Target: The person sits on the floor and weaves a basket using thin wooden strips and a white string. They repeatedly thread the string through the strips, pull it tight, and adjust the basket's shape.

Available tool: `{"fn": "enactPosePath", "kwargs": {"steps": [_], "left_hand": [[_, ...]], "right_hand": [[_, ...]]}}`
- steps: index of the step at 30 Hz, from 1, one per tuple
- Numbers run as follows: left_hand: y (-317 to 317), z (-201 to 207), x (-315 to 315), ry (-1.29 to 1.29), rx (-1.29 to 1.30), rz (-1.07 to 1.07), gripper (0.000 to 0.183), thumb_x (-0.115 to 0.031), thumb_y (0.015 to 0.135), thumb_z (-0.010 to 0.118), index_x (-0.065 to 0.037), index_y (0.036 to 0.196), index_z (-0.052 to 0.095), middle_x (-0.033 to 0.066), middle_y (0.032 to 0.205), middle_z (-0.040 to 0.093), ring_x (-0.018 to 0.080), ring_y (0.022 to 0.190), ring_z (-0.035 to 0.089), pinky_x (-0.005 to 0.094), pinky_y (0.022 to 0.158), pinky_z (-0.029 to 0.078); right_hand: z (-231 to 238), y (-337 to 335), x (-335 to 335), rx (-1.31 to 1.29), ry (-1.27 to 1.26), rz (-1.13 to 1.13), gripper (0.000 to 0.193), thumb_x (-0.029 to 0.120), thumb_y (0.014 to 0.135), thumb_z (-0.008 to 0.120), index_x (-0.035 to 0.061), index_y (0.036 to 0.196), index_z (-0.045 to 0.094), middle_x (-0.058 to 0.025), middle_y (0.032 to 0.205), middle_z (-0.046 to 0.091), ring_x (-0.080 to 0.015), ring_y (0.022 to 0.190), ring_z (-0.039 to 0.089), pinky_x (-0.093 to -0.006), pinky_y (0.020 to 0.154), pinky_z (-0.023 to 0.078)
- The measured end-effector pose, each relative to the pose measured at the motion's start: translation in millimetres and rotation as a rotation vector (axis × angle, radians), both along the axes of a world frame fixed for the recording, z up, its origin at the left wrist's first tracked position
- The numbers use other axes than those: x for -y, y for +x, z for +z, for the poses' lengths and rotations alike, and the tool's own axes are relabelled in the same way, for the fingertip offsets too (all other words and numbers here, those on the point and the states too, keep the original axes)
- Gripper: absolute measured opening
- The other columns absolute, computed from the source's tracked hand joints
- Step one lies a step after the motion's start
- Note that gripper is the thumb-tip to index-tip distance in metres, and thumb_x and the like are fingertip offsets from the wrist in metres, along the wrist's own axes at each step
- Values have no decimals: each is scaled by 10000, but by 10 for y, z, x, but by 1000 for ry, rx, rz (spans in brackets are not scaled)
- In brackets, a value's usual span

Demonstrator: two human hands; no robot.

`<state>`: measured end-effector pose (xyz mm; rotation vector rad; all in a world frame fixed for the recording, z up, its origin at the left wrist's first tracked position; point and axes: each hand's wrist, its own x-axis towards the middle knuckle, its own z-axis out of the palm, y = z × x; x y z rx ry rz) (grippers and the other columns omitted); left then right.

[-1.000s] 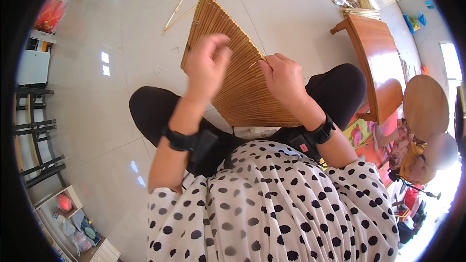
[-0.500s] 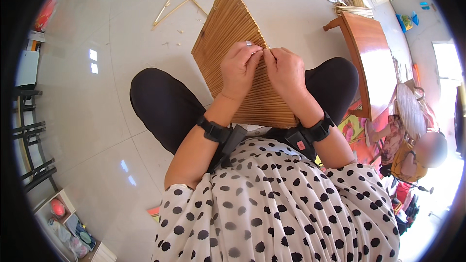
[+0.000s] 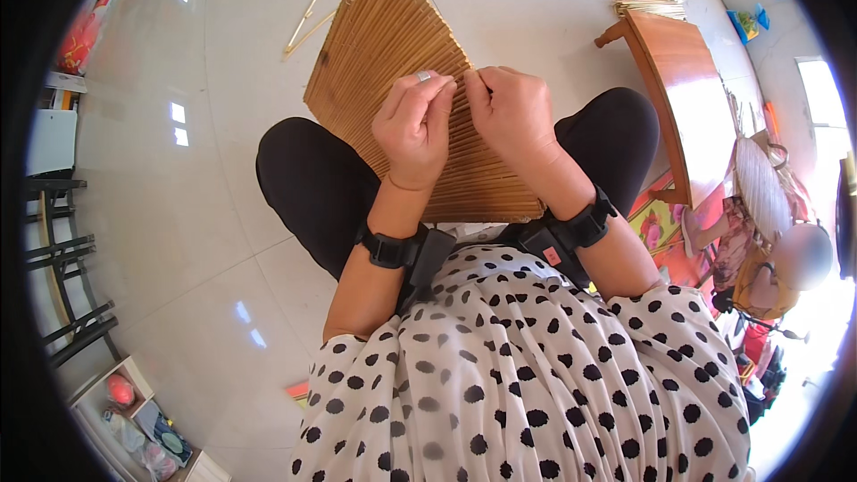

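Dotted white top [image 3: 536,366], black trousers [image 3: 308,183], wristbands [image 3: 388,250]

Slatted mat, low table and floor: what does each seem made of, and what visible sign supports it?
Slatted mat: probably reed or bamboo; tan, slightly glossy, finely ribbed by thin, parallel slats.
Low table: apparently varnished wood; reddish-brown top with glossy reflections.
Floor: likely glazed or polished tile; pale, shiny, with thin joint lines.

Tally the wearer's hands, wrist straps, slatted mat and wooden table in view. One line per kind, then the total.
Hands: 2 (left hand, right hand)
Black wrist straps: 2 (left strap, right strap)
Slatted mat: 1
Wooden table: 1
Total: 6
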<state>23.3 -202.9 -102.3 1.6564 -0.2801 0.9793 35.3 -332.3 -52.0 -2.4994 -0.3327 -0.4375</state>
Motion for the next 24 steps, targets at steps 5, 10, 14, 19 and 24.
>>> {"fn": "enactPosePath", "kwargs": {"steps": [5,10,14,19,24], "left_hand": [[80,64,121,42,45,41,81,18,856,755,23,909,694,141,900,683,282,798,674,347,688,543],[92,133,60,128,95,44,104,29,852,737,25,941,683,133,921,672,294,782,655,375,720,540],[-33,264,-176,-139,71,186,22,8,926,686,25,935,675,137,950,659,205,725,641,298,600,517],[-121,479,-250,-527,-58,-329,93,-82,1076,477,-17,1053,539,107,918,649,158,713,663,256,582,545],[-183,745,-334,-505,-214,-483,103,-105,1082,453,-35,1046,520,54,868,573,162,642,604,305,572,538]], "right_hand": [[102,-62,27,23,89,56,331,211,940,616,9,678,624,-200,700,643,-414,664,631,-485,612,516],[165,-89,-18,45,89,56,323,203,941,603,2,690,627,-202,711,650,-416,671,631,-481,615,517],[-4,14,100,17,22,-19,336,212,949,593,-11,701,639,-207,709,649,-420,661,627,-486,624,516],[-71,17,160,-90,17,-92,377,236,966,581,-9,691,660,-211,707,646,-420,665,630,-496,646,516],[-116,-26,165,-45,-44,-63,379,255,973,578,1,708,672,-194,737,664,-400,688,648,-488,648,528]]}}
